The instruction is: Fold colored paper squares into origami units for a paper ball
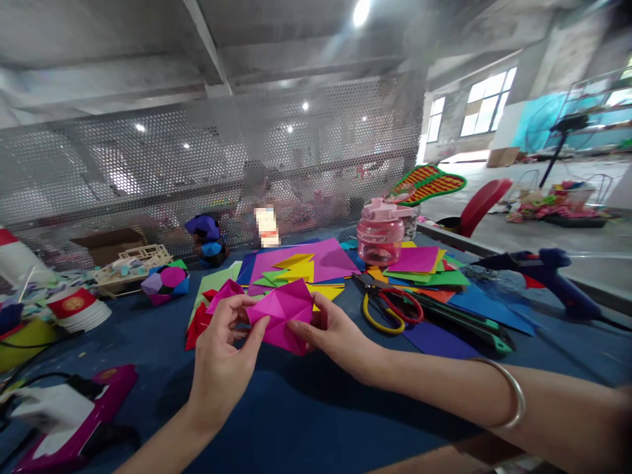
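Note:
Between my two hands is a folded magenta paper piece (281,309), creased into several triangular facets and held above the blue table. My left hand (227,345) pinches its left side, thumb in front and fingers partly behind. On the other side my right hand (340,332) grips the right edge, its thumb pressed on the front; some of its fingers are hidden behind the paper. Just beyond lie yellow folded pieces (299,266), a magenta sheet (328,257) and red folded paper (198,322).
Scissors (388,309) and a green-black utility knife (459,322) lie to the right, near a blue glue gun (557,280). A pink bottle (380,234) stands behind coloured sheets (415,259). At left are a power strip (106,401), paper cups (79,309) and a multicoloured paper ball (166,283).

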Tool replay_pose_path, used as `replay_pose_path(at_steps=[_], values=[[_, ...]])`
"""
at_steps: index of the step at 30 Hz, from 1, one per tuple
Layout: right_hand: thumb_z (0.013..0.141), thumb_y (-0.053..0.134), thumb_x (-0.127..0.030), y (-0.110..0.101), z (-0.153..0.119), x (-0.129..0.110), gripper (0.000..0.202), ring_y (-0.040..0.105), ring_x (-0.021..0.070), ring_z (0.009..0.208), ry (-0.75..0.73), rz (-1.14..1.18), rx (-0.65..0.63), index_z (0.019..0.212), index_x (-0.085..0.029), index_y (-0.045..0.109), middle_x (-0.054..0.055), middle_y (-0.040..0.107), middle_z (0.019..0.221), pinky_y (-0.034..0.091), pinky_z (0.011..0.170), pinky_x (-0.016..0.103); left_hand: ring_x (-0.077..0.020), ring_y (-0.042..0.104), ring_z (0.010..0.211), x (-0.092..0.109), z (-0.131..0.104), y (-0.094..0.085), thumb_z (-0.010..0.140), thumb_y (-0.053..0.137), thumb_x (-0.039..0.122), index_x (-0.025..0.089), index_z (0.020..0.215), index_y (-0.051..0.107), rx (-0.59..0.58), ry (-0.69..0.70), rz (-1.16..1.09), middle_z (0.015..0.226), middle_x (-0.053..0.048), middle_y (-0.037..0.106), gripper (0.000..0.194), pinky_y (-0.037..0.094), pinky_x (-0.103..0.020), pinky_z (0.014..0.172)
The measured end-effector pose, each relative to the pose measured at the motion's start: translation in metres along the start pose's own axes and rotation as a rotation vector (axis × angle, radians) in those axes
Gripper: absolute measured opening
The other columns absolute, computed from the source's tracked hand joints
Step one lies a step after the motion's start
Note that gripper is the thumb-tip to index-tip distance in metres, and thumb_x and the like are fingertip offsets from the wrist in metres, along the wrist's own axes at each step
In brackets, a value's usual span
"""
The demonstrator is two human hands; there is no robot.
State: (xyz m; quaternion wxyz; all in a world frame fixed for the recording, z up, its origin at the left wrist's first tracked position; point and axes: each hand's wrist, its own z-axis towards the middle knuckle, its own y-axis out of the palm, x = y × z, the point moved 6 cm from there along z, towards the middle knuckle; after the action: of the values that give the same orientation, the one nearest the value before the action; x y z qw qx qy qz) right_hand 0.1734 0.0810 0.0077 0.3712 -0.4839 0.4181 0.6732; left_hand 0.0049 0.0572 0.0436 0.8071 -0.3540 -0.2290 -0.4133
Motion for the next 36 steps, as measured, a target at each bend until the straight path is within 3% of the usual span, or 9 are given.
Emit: replay_pose_path(at_steps=[8, 14, 17, 29, 33, 36], values=[[0.070, 0.081, -0.043, -0.011, 0.007, 0.010, 0.049, 0.056, 0.0108, 0.060, -0.027, -0.050, 0.046, 0.099, -0.018, 0.051, -0.003, 0.062, 0.074, 0.044, 0.054, 0.022, -0.0138, 0.068, 0.081, 0.006, -0.008, 0.007, 0.084, 0.070, 0.029, 0.026, 0.106, 0.059, -0.081, 0.055, -0.014, 0.091, 0.001, 0.068, 0.025, 0.056, -0.020, 0.071], [0.077, 0.071, -0.027, -0.012, 0.007, 0.007, 0.031, 0.058, 0.0131, 0.071, -0.120, -0.189, -0.001, 0.103, -0.017, 0.056, 0.000, 0.064, 0.083, 0.047, 0.064, 0.024, -0.0095, 0.069, 0.083, 0.024, -0.012, 0.010, 0.089, 0.063, 0.016, 0.027, 0.112, 0.059, -0.183, 0.360, 0.130, 0.098, 0.003, 0.070, 0.026, 0.053, -0.015, 0.077], [0.079, 0.064, -0.016, -0.010, 0.004, 0.005, 0.023, 0.054, 0.0116, 0.069, -0.175, -0.301, -0.052, 0.101, -0.018, 0.061, -0.002, 0.061, 0.080, 0.044, 0.062, 0.022, -0.0103, 0.069, 0.086, 0.028, -0.014, 0.011, 0.091, 0.061, 0.014, 0.027, 0.116, 0.059, -0.208, 0.443, 0.178, 0.103, 0.001, 0.071, 0.029, 0.053, -0.016, 0.081], [0.079, 0.056, -0.008, -0.005, 0.000, 0.004, 0.021, 0.050, 0.0101, 0.062, -0.206, -0.615, -0.144, 0.095, -0.015, 0.067, -0.003, 0.060, 0.069, 0.037, 0.056, 0.018, -0.0128, 0.068, 0.085, 0.022, -0.012, 0.011, 0.089, 0.066, 0.021, 0.028, 0.125, 0.054, -0.199, 0.447, 0.216, 0.102, 0.000, 0.068, 0.038, 0.054, -0.022, 0.082], [0.077, 0.054, -0.005, -0.002, -0.003, 0.001, 0.020, 0.047, 0.0091, 0.058, -0.203, -0.690, -0.174, 0.088, -0.014, 0.068, -0.004, 0.057, 0.064, 0.034, 0.052, 0.018, -0.0192, 0.062, 0.100, 0.025, -0.004, 0.007, 0.087, 0.067, 0.023, 0.025, 0.127, 0.053, -0.175, 0.458, 0.238, 0.111, -0.005, 0.062, 0.042, 0.051, -0.030, 0.089], [0.073, 0.055, -0.003, 0.001, -0.005, -0.002, 0.023, 0.045, 0.0087, 0.056, -0.221, -0.754, -0.181, 0.086, -0.014, 0.070, -0.004, 0.057, 0.064, 0.032, 0.052, 0.019, -0.0195, 0.063, 0.101, 0.020, 0.003, 0.010, 0.088, 0.065, 0.024, 0.024, 0.130, 0.051, -0.266, 0.403, 0.210, 0.113, -0.006, 0.062, 0.044, 0.052, -0.030, 0.087]])
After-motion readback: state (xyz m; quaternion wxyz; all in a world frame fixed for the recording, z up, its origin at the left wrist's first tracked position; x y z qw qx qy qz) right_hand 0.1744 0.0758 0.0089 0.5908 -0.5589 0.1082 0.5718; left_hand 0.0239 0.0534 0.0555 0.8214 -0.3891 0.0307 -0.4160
